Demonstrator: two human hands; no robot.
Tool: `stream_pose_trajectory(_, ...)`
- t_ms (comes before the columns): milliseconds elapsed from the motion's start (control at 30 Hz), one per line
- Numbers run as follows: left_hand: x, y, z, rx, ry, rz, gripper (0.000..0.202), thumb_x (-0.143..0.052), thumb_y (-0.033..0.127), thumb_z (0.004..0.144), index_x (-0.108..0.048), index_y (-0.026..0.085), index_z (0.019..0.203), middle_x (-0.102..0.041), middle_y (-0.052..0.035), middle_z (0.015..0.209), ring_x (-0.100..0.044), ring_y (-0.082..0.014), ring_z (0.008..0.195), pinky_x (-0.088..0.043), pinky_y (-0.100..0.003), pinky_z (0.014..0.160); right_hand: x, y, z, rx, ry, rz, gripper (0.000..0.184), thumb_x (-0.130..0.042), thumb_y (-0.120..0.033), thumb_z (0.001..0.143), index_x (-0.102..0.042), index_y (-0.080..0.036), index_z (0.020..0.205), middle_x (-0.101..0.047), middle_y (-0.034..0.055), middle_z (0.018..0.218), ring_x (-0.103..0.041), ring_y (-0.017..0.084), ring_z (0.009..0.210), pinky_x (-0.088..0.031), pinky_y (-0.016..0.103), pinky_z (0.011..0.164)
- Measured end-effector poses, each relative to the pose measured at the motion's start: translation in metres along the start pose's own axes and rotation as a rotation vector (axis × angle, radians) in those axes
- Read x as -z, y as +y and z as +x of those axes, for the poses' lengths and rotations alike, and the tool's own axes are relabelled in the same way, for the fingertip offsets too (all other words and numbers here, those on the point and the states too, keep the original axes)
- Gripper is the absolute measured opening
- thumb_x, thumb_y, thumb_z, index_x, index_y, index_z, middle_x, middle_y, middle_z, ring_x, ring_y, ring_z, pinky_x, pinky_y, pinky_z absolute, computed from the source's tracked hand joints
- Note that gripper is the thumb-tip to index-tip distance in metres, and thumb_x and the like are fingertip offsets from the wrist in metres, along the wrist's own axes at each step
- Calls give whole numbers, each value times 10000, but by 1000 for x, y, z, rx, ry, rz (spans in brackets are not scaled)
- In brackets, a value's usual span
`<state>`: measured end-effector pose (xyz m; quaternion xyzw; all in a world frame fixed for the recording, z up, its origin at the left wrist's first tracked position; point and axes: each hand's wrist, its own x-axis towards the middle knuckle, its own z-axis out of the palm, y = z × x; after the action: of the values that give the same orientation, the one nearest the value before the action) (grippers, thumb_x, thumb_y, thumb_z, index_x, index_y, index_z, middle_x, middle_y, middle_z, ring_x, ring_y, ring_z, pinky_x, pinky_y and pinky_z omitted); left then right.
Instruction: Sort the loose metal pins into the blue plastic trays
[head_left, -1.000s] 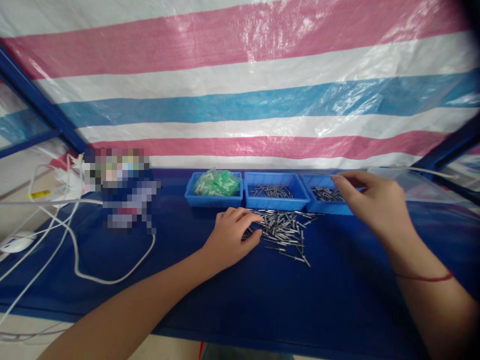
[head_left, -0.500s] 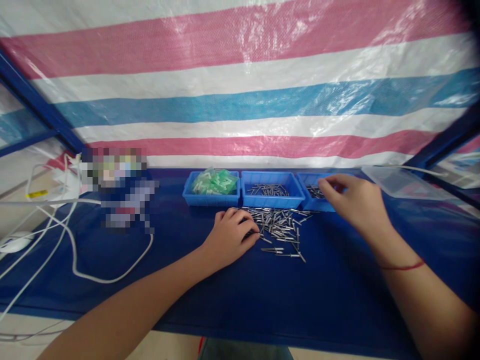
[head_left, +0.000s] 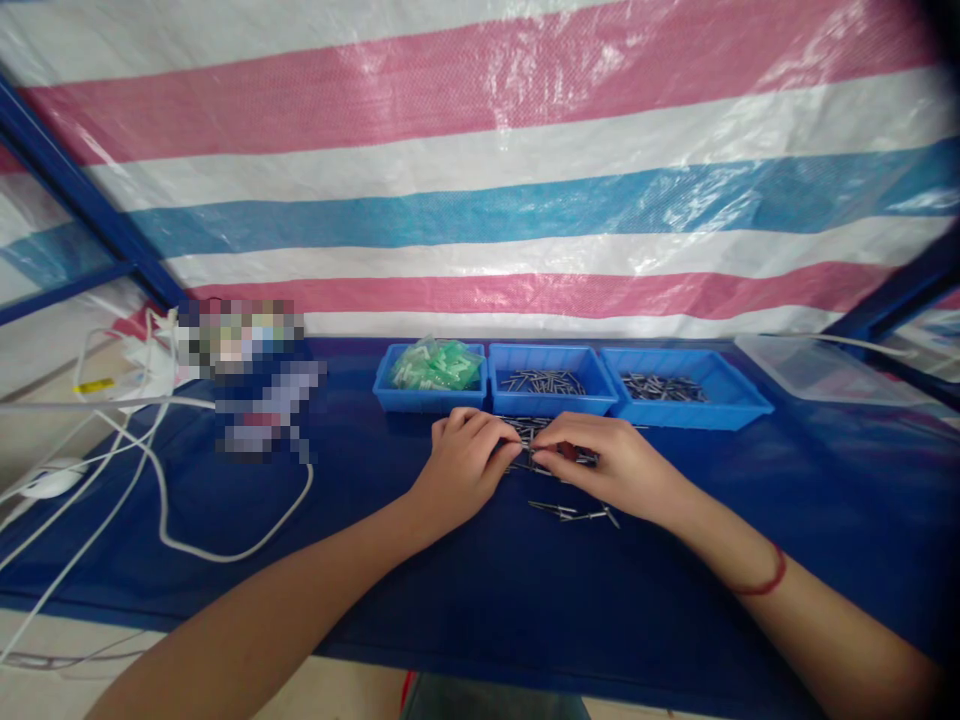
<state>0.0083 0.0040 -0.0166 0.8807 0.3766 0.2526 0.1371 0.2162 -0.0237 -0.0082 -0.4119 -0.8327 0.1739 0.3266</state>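
Observation:
My left hand [head_left: 466, 455] is closed in a pinch at the left side of a pile of silver blind rivets [head_left: 517, 428] on the blue table. Facing it, my right hand [head_left: 619, 460] bends over the pile, thumb and forefinger closed. Their fingertips almost meet at one thin rivet [head_left: 526, 446], which both seem to grip. Much of the pile is hidden beneath the hands. A few loose rivets [head_left: 574, 513] lie nearer to me.
Behind the pile stand three blue bins: the left bin [head_left: 431, 402] with green plastic packets [head_left: 439, 365], the middle bin [head_left: 555, 404] and right bin [head_left: 694, 416] with rivets. White cables [head_left: 225, 557] and pixelated items spread left. A clear plastic tray [head_left: 810, 370] sits far right.
My right hand has come down and left from the right bin to my left hand's fingertips over the pile. The right bin is now in full view. My left hand has hardly moved.

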Motion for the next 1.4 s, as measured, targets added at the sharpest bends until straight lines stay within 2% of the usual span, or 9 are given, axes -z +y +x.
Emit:
stream_pose_trajectory(100, -1, -2, -1, -26, 20, -76, 172, -474, 319, 940, -615, 222, 949, -679, -20, 976, -496, -203, 1012, -352, -368, 879, -4, -2, 1, -21, 42, 63, 185, -531, -310, 899, -672, -193, 879, -645, 40, 748, -570, 129, 629, -455, 255, 586)
stream_pose_trajectory(367, -1, -2, 1, -62, 63, -216, 128, -537, 302, 907, -631, 218, 925, -691, -21, 906, -532, -198, 942, -398, -347, 866, -11, -1, 0, -116, 107, 186, 186, -561, -350, 880, -674, -206, 913, -676, 45, 836, -588, 138, 653, -481, 258, 576)
stream_pose_trajectory(533, 0, 3, 1, 25, 148, -353, 74, -619, 261, 847, -642, 202, 887, -676, -14, 857, -586, -170, 862, -443, -299, 816, -11, -1, 0, -191, 152, 231, 185, -547, -356, 881, -637, -194, 885, -671, 47, 817, -605, 162, 698, -489, 272, 601)
stream_pose_trajectory(667, 1, 6, 0, 130, 195, -464, 80, -619, 254, 840, -655, 199, 885, -676, -19, 872, -613, -159, 831, -471, -274, 776, -13, -3, 0, -193, 101, 224, 132, -518, -292, 887, -606, -194, 874, -639, 30, 763, -569, 148, 658, -467, 268, 591)
stream_pose_trajectory(833, -1, 6, -1, 182, 152, -603, 111, -610, 271, 846, -667, 191, 897, -692, -25, 890, -624, -155, 814, -479, -259, 740, -15, -8, 2, -148, 18, 233, 130, -504, -250, 893, -614, -188, 860, -638, 39, 820, -578, 150, 720, -467, 274, 657)
stream_pose_trajectory(1033, -7, 1, 0, 202, 130, -697, 183, -607, 289, 848, -652, 189, 994, -682, -26, 921, -619, -151, 832, -465, -247, 735, -14, -8, 2, -123, 21, 242, 166, -496, -280, 912, -635, -195, 879, -638, 43, 821, -589, 158, 754, -466, 287, 697)
stream_pose_trajectory(1200, -5, 0, 2, 203, 77, -689, 165, -594, 305, 860, -658, 176, 940, -677, -30, 915, -611, -151, 839, -453, -242, 738, -15, -5, 1, -126, 51, 236, 140, -522, -277, 896, -635, -199, 872, -637, 41, 824, -582, 155, 735, -460, 286, 668)
stream_pose_trajectory(1400, -1, 3, 3, 182, 74, -653, 139, -579, 273, 867, -646, 172, 935, -670, -30, 936, -605, -146, 840, -444, -244, 752, -10, -8, 0, -167, 172, 249, 94, -581, -281, 862, -639, -208, 852, -632, 25, 800, -563, 142, 692, -450, 276, 619)
